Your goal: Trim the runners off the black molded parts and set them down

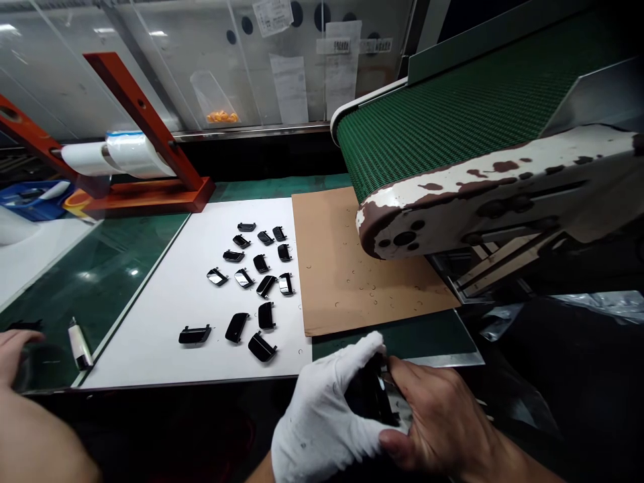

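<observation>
My left hand (327,409), in a white glove, is closed round a glossy black part (375,396) at the lower middle, in front of the table edge. My bare right hand (443,416) grips the other side of the same part, so both hands hold it between them. The fingers hide much of its shape. Several small black glossy pieces (261,263) with tabs lie scattered on a white sheet (166,288) ahead and to the left. Right of the sheet lies brown cardboard (347,268) with small ring-like bits on it.
A green conveyor belt (453,121) slopes down over the cardboard at right. Film rolls (135,154) hang on an orange-red stand (151,194) at left. A white tool (79,343) lies at the left, near another person's hand (15,349). Blue tray (33,201) far left.
</observation>
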### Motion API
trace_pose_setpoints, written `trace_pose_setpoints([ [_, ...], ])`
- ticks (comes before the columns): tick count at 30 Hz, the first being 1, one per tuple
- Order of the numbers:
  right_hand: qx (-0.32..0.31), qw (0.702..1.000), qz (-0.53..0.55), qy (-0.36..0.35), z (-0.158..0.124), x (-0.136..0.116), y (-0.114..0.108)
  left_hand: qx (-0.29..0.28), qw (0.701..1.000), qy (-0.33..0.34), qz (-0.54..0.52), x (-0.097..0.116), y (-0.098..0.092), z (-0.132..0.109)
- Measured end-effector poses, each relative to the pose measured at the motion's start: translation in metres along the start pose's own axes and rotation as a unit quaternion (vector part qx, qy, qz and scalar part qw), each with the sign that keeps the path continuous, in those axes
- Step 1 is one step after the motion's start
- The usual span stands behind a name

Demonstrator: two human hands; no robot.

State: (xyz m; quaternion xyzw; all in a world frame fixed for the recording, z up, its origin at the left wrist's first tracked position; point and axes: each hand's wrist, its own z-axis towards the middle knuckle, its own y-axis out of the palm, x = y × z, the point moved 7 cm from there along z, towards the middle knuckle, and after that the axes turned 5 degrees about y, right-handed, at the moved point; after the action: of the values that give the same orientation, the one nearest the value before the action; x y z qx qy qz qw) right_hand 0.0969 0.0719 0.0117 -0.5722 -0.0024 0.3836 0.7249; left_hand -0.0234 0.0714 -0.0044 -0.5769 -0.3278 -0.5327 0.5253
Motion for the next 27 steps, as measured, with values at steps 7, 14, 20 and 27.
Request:
trace_pose_setpoints([
  [7, 0.023, 0.999, -0.035, -0.021, 0.000, -0.004, -0.002, 0.005, 1.000, 0.007, -0.006, 0.000, -0.002, 0.001],
  [14, 0.028, 0.998, -0.043, -0.026, -0.001, -0.004, -0.001, -0.008, 1.000, 0.017, -0.017, 0.003, -0.001, 0.001],
  [20, 0.011, 0.999, -0.034, -0.036, -0.002, -0.004, 0.003, 0.001, 0.999, -0.020, -0.043, -0.009, 0.000, -0.001],
  [27, 0.045, 0.987, 0.140, 0.057, -0.004, 0.000, -0.001, 0.056, 0.976, -0.042, -0.208, -0.026, 0.010, -0.004],
])
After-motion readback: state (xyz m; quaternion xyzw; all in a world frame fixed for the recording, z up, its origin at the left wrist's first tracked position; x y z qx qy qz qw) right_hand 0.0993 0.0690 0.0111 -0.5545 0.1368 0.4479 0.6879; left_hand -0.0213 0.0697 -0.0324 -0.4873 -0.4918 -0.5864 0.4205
